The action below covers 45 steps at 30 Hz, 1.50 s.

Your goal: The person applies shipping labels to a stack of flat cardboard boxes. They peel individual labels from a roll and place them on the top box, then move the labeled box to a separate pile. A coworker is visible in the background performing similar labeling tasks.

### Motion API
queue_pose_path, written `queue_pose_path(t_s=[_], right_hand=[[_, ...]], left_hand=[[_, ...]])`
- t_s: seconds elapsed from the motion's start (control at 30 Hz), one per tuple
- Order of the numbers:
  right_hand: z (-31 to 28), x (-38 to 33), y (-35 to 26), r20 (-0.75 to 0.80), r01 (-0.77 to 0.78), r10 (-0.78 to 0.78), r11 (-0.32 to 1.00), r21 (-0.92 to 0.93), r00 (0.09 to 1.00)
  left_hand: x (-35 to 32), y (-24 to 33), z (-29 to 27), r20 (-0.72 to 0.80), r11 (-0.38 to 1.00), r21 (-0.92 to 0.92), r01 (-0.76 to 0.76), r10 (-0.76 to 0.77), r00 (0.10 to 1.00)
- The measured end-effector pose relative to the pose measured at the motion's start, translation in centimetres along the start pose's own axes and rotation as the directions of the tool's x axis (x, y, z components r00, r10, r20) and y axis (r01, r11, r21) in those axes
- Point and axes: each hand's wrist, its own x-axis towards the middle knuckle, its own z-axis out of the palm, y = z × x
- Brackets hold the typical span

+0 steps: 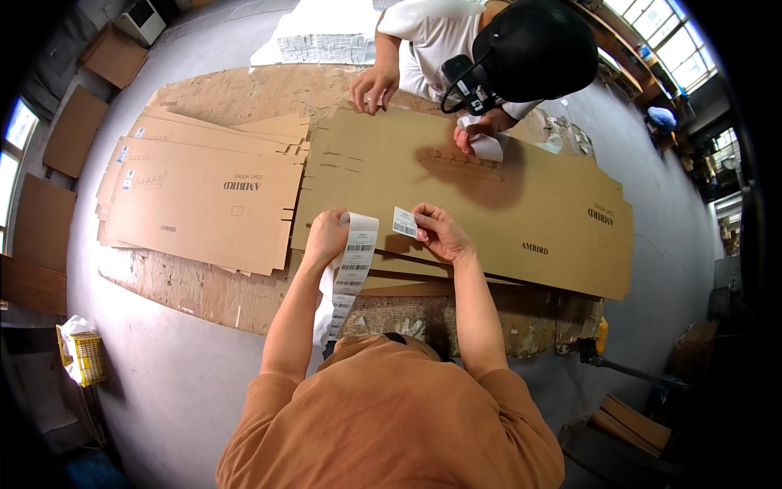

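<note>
My left hand (327,235) is closed on the top of a long strip of white barcode labels (352,265), which hangs down toward my lap and curls at its lower end. Between the thumb and fingers of my right hand (444,234) is pinched a single white barcode label (404,222), apart from the strip. Both hands are over the near edge of a stack of flat brown cardboard sheets (391,163) with dark print. Across from me, a co-worker rests one hand (375,87) on the far edge and holds a curled white label strip (486,147) in the other.
A second pile of flat cardboard sheets (204,196) lies at the left, several bearing labels at their left ends. Beneath both is a worn wooden table (204,90). A white stack (326,37) stands behind it. On the floor at left is a yellow basket (91,359).
</note>
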Motion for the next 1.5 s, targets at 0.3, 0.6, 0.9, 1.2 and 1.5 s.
queue_pose_path(t_s=[0.3,0.6,0.9,1.2,1.5], right_hand=[[0.0,0.0,0.1,0.009,0.007,-0.007,1.0,0.012,1.0],[0.3,-0.1,-0.1,-0.001,0.0,0.0,1.0,-0.009,1.0],[0.0,0.0,0.1,0.014,0.0,0.0,1.0,-0.004,1.0],[0.1,-0.1,-0.1,0.011,-0.001,0.001,1.0,-0.01,1.0],[0.1,-0.1,0.0,0.009,0.001,-0.001,1.0,-0.007,1.0]], left_hand=[[0.3,-0.3,0.0,0.016,1.0,-0.003,-0.013,0.013,1.0],[0.4,-0.6,0.2,-0.012,0.999,0.009,-0.032,0.032,0.999],[0.6,-1.1,0.3,-0.021,0.999,0.03,-0.03,0.03,0.999],[0.0,0.2,-0.1,0.02,1.0,-0.006,0.028,-0.027,0.999],[-0.1,0.4,-0.1,0.001,1.0,-0.005,0.016,-0.016,1.0]])
